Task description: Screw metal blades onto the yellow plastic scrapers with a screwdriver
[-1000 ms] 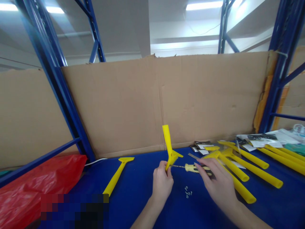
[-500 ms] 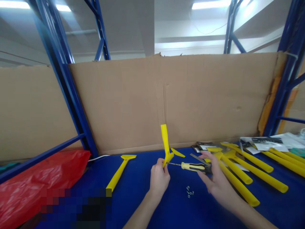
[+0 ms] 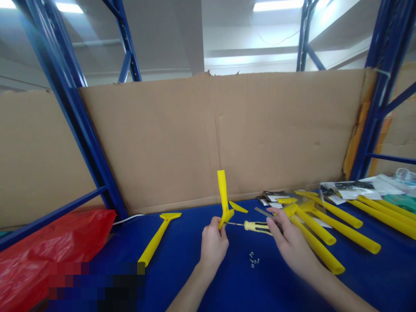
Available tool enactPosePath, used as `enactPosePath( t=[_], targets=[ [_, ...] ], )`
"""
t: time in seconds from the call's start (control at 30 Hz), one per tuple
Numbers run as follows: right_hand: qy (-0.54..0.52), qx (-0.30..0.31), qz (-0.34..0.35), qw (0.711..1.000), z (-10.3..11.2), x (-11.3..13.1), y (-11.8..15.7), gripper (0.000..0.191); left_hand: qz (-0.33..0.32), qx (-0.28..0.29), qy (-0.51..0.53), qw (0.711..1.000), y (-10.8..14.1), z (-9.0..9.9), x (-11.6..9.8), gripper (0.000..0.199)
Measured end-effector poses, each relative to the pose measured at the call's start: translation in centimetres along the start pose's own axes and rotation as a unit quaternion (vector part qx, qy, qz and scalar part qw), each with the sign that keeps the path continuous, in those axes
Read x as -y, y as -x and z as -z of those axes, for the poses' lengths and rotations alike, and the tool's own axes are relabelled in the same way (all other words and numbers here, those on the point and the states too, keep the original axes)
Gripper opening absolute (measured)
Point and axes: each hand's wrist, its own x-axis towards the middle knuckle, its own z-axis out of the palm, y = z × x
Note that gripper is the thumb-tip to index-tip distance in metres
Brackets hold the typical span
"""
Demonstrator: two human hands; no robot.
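Note:
My left hand (image 3: 214,246) is closed around the head end of a yellow scraper (image 3: 222,193), its handle pointing up. From the right, the shaft tip of a screwdriver (image 3: 255,226) with a cream-and-black handle meets the scraper head. My right hand (image 3: 290,240) has its fingers wrapped about the back of that handle. Below the screwdriver, several small screws and nuts (image 3: 252,261) lie on the blue surface. Behind it are a loose yellow scraper plate (image 3: 238,207) and a thin metal blade (image 3: 261,212), partly hidden by my right hand.
Another yellow scraper (image 3: 156,240) lies to the left, near a red plastic bag (image 3: 58,247). Several yellow scrapers (image 3: 346,227) are piled at the right, by small packets (image 3: 273,197) and plastic bags (image 3: 357,190). A cardboard panel (image 3: 221,134) stands behind the blue table (image 3: 182,268).
My right hand has closed around the screwdriver handle; its fingers were spread apart before. The view has shifted slightly, and the left hand still holds the scraper.

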Motion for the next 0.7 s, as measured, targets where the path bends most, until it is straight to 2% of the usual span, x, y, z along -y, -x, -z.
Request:
enactPosePath(
  t=[0.1,0.17,0.27,0.33,0.4,0.53,0.63,0.7],
  targets=[
    [-0.024,-0.002,0.046,0.999,0.06,-0.01,0.11,0.039,0.009,-0.014,0.003,1.000,-0.02,0.09,-0.01,0.011],
    [-0.024,0.006,0.066,0.997,0.05,-0.03,0.14,0.034,0.010,-0.016,0.004,1.000,0.02,0.11,-0.02,0.011],
    [0.006,0.013,0.020,1.000,0.04,-0.10,0.05,0.026,0.000,-0.001,0.007,1.000,0.14,0.10,-0.11,0.011],
    [0.007,0.028,-0.022,0.999,0.05,-0.21,-0.01,0.031,-0.009,0.001,0.011,1.000,0.14,0.19,-0.19,0.011],
    [-0.013,0.028,-0.034,0.999,0.00,-0.30,0.05,0.034,-0.007,-0.011,0.015,1.000,0.01,0.38,-0.24,0.011],
    [-0.045,0.012,0.035,0.998,-0.23,-0.12,0.43,0.046,0.024,-0.027,0.020,0.999,-0.32,0.71,-0.16,0.011],
    [-0.032,0.020,0.064,0.997,-0.25,0.23,0.54,0.033,0.012,-0.015,0.008,1.000,-0.21,0.56,-0.07,0.011],
    [-0.003,0.010,0.032,0.999,-0.16,0.34,0.42,0.028,0.004,-0.001,0.000,1.000,0.00,0.37,-0.09,0.012]
  ],
)
